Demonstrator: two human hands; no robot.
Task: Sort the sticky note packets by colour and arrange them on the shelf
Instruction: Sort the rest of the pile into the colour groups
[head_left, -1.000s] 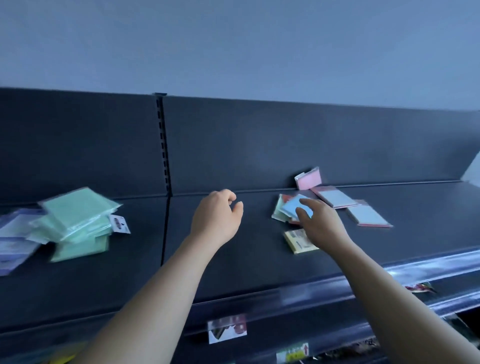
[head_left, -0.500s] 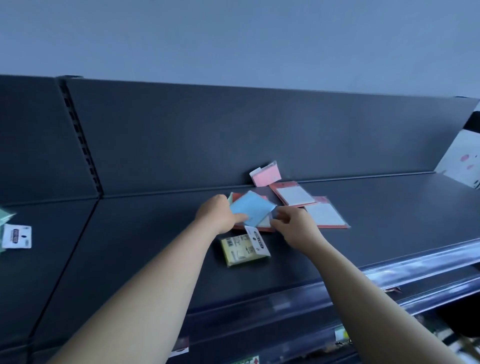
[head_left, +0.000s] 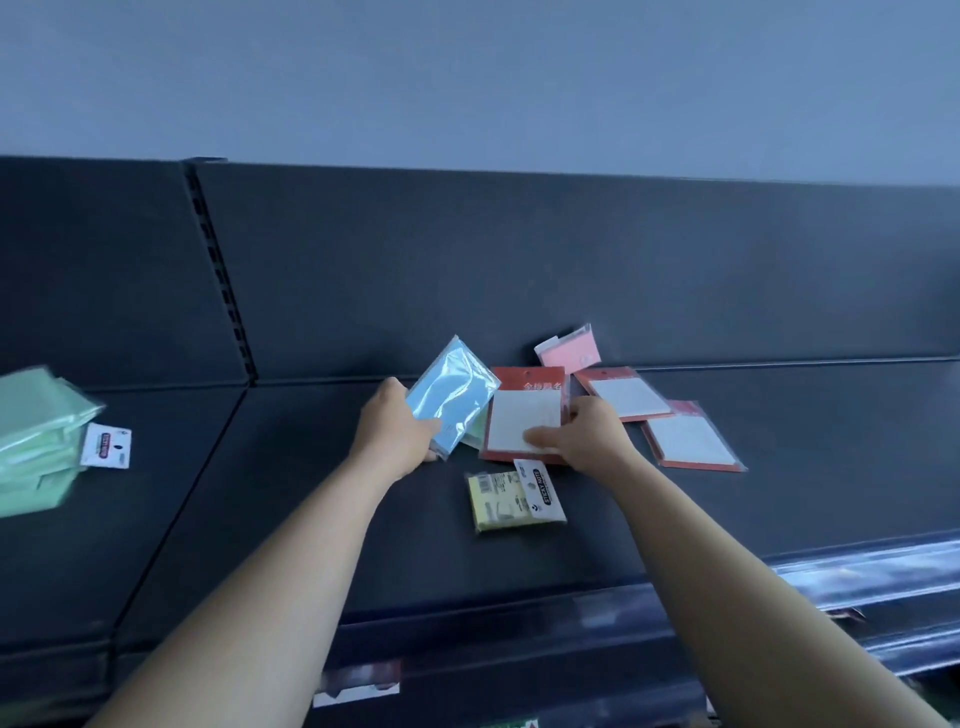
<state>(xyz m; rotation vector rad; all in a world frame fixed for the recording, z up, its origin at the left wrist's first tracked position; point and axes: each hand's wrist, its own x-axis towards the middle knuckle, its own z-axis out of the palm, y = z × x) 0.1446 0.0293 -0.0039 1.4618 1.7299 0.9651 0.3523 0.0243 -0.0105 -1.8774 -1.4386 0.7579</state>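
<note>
Two packets are now in hand. The left hand (head_left: 395, 434) grips the light-blue cellophane-wrapped sticky note packet (head_left: 452, 397) at its lower edge, fingers curled round it, raised and tilted at centre frame. A second ago that hand was empty and the packet lay on the pile under the right hand. The right hand (head_left: 587, 436) now pinches the red-backed packet with a white pad (head_left: 522, 415), uncovered by the lift, lying on the dark metal shelf (head_left: 779, 509). Judgement: blue is separated and needs its own spot; the stack of green packets (head_left: 36, 447) sits at far left.
</note>
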